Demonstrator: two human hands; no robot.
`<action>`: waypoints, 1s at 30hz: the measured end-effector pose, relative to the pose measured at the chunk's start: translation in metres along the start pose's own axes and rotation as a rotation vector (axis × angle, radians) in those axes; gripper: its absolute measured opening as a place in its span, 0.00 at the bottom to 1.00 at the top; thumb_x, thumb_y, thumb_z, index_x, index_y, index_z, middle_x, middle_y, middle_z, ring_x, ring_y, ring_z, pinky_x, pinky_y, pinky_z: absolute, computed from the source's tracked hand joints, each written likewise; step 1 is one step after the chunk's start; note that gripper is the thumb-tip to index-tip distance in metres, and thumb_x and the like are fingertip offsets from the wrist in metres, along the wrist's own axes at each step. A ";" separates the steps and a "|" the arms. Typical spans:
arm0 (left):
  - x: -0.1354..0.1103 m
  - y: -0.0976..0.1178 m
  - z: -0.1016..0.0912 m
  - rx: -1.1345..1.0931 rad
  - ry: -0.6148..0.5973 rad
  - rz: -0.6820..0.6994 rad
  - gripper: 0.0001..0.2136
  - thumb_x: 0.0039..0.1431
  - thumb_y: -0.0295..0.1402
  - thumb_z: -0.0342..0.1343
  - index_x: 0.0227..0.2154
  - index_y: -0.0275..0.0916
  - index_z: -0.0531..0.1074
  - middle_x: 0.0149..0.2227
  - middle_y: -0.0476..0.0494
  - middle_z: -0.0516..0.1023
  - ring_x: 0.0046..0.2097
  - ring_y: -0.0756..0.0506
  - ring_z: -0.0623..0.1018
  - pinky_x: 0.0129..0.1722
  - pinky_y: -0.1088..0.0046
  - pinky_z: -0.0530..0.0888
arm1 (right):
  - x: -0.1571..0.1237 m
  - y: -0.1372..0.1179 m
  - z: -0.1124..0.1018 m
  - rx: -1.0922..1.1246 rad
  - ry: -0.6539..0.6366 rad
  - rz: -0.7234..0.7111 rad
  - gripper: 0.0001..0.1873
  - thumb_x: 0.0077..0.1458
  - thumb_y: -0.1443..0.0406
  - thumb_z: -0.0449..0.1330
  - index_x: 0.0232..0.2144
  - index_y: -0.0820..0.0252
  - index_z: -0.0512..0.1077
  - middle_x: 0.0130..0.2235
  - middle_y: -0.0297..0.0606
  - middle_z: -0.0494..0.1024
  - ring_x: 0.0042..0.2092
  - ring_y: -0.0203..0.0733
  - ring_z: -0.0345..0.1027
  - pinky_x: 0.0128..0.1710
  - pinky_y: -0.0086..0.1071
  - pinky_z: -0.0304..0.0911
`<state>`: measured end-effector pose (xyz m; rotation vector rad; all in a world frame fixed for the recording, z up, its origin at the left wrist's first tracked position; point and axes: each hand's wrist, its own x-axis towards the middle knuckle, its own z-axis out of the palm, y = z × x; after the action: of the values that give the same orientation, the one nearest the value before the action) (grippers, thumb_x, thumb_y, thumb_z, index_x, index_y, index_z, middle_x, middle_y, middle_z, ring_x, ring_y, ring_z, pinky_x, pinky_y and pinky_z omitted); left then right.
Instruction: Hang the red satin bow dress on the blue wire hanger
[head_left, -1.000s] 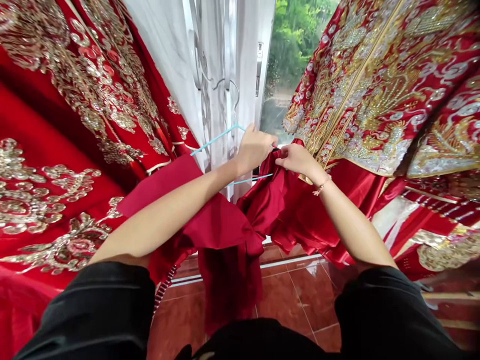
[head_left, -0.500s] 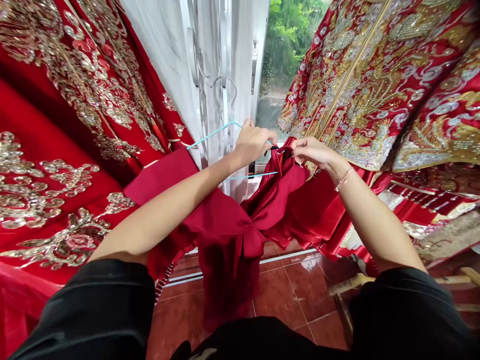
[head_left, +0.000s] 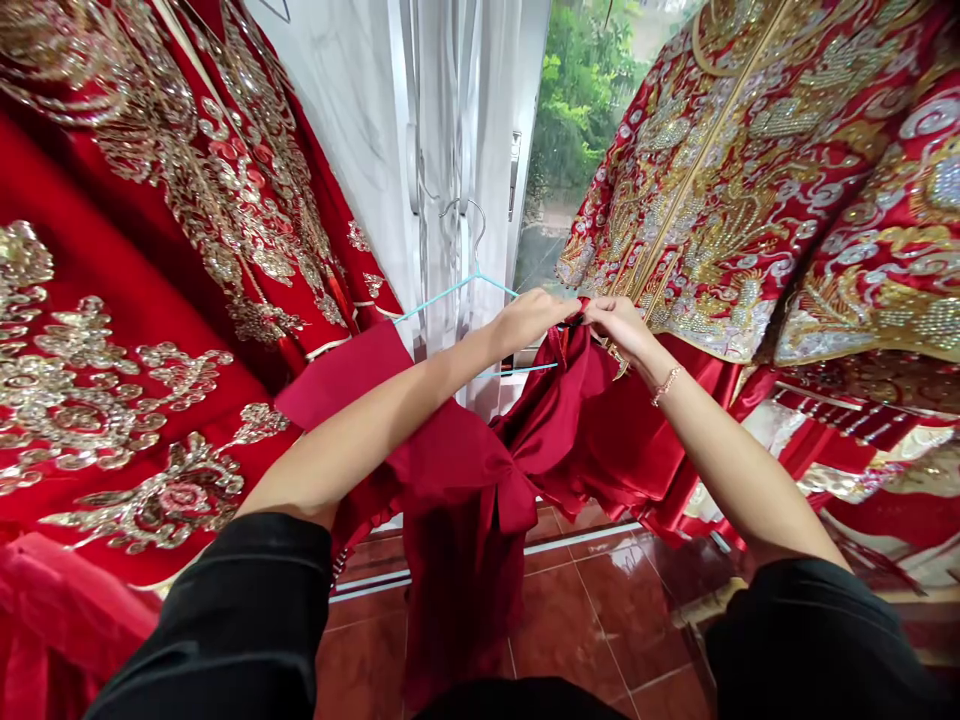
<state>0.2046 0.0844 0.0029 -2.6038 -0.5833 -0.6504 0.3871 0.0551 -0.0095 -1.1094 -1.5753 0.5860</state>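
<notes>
Your right hand is pinching the upper edge of the dark-red, smooth-cloth garment with the knotted front, thumb and fingertips drawn together. Your left hand is bent over just beside it, at the right end of the pale-blue thin wire hanger; its fingertips are partly hidden, so I cannot tell what they grip. A small black piece shows between your two hands, too small to make out.

The garment hangs below and around your hands, its wide flat band passing behind your left forearm and its skirt dropping toward the red tiled floor. Expect it to be soft and limp, fairly light, with a sheen that may let it slide off smooth wire. The band looks stiffer and should keep its shape. The gathered top edge seems the surest hold; the knot would crease. The wire looks bendable, so steady it near its shoulder.

Further out hang the red gown with gold sequins and the red jacket with gold-and-silver embroidery.
</notes>
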 end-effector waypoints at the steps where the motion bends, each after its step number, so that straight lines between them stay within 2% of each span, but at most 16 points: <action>1: 0.003 -0.001 0.000 -0.023 -0.014 0.028 0.12 0.69 0.26 0.43 0.42 0.37 0.72 0.38 0.42 0.80 0.36 0.46 0.76 0.36 0.70 0.62 | 0.000 0.000 0.000 0.006 -0.003 0.010 0.10 0.37 0.66 0.58 0.10 0.58 0.63 0.12 0.28 0.60 0.17 0.27 0.49 0.19 0.26 0.45; 3: 0.010 -0.005 -0.004 -0.084 -0.049 0.039 0.11 0.68 0.25 0.44 0.43 0.37 0.72 0.38 0.43 0.80 0.35 0.47 0.76 0.33 0.72 0.61 | 0.000 -0.001 0.001 0.018 0.001 0.025 0.10 0.36 0.66 0.59 0.10 0.58 0.63 0.12 0.28 0.60 0.16 0.27 0.49 0.18 0.26 0.44; 6: 0.014 -0.013 -0.018 -0.137 -0.111 -0.036 0.09 0.66 0.26 0.48 0.43 0.35 0.73 0.38 0.42 0.80 0.36 0.47 0.76 0.32 0.73 0.63 | -0.001 -0.002 0.002 0.023 0.020 0.026 0.10 0.36 0.66 0.58 0.10 0.58 0.63 0.11 0.28 0.60 0.16 0.27 0.49 0.18 0.26 0.44; 10: 0.003 -0.022 -0.047 -0.017 -0.294 -0.192 0.07 0.63 0.29 0.55 0.39 0.34 0.76 0.36 0.40 0.80 0.35 0.45 0.77 0.31 0.72 0.63 | -0.005 -0.004 0.004 0.028 0.039 0.024 0.09 0.36 0.67 0.57 0.09 0.58 0.63 0.11 0.29 0.61 0.16 0.27 0.50 0.18 0.26 0.44; 12: -0.002 -0.020 -0.055 0.052 -0.344 -0.201 0.08 0.65 0.30 0.54 0.40 0.35 0.77 0.37 0.40 0.80 0.37 0.44 0.78 0.32 0.72 0.64 | -0.005 -0.005 0.006 0.037 0.047 0.026 0.09 0.35 0.67 0.57 0.09 0.58 0.64 0.11 0.29 0.61 0.16 0.28 0.49 0.18 0.26 0.43; 14: -0.002 -0.012 -0.055 0.091 -0.360 -0.170 0.10 0.67 0.30 0.51 0.41 0.35 0.78 0.37 0.39 0.81 0.37 0.44 0.79 0.34 0.72 0.65 | -0.004 -0.007 0.007 0.047 0.057 0.031 0.09 0.34 0.67 0.58 0.09 0.58 0.64 0.11 0.29 0.60 0.16 0.28 0.48 0.18 0.26 0.43; 17: 0.006 0.003 -0.041 0.088 -0.384 -0.106 0.12 0.68 0.27 0.49 0.41 0.36 0.78 0.39 0.38 0.81 0.38 0.44 0.80 0.36 0.71 0.68 | 0.001 -0.008 0.009 0.049 0.072 0.038 0.08 0.34 0.66 0.58 0.09 0.58 0.64 0.11 0.29 0.60 0.17 0.28 0.48 0.18 0.27 0.42; 21: 0.015 0.010 -0.029 0.066 -0.340 -0.064 0.14 0.68 0.24 0.46 0.45 0.36 0.78 0.45 0.36 0.81 0.43 0.43 0.80 0.40 0.70 0.70 | 0.006 -0.010 0.008 0.040 0.116 0.024 0.09 0.35 0.65 0.58 0.10 0.58 0.63 0.12 0.27 0.58 0.17 0.27 0.46 0.18 0.27 0.41; 26: 0.009 -0.009 -0.049 -0.066 -0.339 -0.034 0.15 0.63 0.24 0.53 0.51 0.36 0.75 0.48 0.40 0.81 0.48 0.44 0.80 0.46 0.73 0.71 | 0.002 -0.012 0.007 0.019 0.122 0.017 0.09 0.35 0.66 0.58 0.11 0.57 0.61 0.13 0.27 0.57 0.18 0.28 0.45 0.19 0.28 0.42; 28: 0.007 -0.015 -0.056 -0.119 -0.336 -0.082 0.16 0.59 0.21 0.53 0.48 0.34 0.77 0.46 0.41 0.82 0.47 0.45 0.80 0.47 0.74 0.71 | 0.000 -0.012 0.007 0.000 0.113 0.016 0.10 0.36 0.66 0.58 0.11 0.57 0.61 0.13 0.28 0.57 0.18 0.28 0.46 0.19 0.28 0.43; 30: 0.007 -0.016 -0.056 -0.187 -0.307 -0.155 0.15 0.55 0.18 0.52 0.43 0.32 0.79 0.40 0.41 0.83 0.42 0.45 0.81 0.44 0.74 0.73 | -0.002 -0.013 0.007 -0.009 0.110 0.010 0.10 0.36 0.66 0.58 0.11 0.57 0.61 0.13 0.28 0.58 0.18 0.29 0.47 0.20 0.28 0.44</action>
<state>0.1827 0.0745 0.0562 -2.8804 -0.8616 -0.3655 0.3760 0.0492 -0.0019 -1.1376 -1.4796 0.5167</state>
